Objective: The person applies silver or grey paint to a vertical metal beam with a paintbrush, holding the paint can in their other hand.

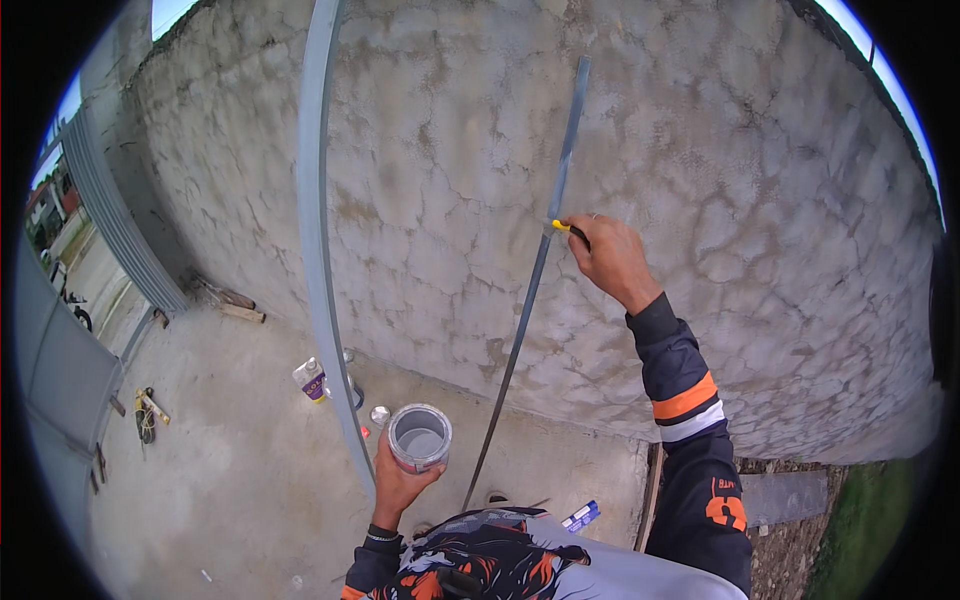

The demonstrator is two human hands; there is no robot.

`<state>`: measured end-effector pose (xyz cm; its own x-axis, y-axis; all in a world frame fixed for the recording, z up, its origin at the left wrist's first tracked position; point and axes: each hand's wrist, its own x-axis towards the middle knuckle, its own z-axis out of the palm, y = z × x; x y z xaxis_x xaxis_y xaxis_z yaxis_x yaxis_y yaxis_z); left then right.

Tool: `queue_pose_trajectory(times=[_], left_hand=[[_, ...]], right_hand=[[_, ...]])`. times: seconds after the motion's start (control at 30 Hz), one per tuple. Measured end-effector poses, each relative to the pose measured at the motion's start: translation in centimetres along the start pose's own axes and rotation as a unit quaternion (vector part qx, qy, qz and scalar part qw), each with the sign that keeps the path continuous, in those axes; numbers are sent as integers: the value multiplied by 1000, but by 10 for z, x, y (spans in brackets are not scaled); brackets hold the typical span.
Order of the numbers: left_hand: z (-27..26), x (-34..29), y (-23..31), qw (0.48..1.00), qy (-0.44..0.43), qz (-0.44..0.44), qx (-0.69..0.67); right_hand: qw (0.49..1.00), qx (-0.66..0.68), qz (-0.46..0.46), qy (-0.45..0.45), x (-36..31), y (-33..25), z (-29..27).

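Note:
My left hand [398, 492] is wrapped round an open can [420, 415] low in the middle, with grey paint [422, 442] inside it. Out to the right, my right hand [612, 258] grips a small paintbrush [562, 226] with a yellow part and a black handle. The brush's tip touches a slim metal bar [517, 340] that leans against the wall. Above the brush the bar is a lighter, shinier grey; below, it looks darker. The bristles are too small to make out.
A cracked plaster wall [450, 180] fills the background. Left of the bar stands a grey metal post [318, 200]. A white-and-purple container [312, 380] is on the concrete floor [230, 430], near a round lid [380, 414]. Tools [150, 412] lie farther left; a blue-and-white pack [580, 516] lies right.

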<state>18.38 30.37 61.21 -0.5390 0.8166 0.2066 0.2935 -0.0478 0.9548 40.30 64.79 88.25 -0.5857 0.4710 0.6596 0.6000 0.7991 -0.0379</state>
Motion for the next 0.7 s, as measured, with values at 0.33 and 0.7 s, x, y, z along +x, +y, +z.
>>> queue_pose_trajectory(times=[0.33,0.7], left_hand=[[7,13,20,996,-4,80,28],[-16,11,-1,979,-4,104,172]], right_hand=[[954,-175,-106,217,61,25,-23],[953,265,142,-48,-157,-96,8]])
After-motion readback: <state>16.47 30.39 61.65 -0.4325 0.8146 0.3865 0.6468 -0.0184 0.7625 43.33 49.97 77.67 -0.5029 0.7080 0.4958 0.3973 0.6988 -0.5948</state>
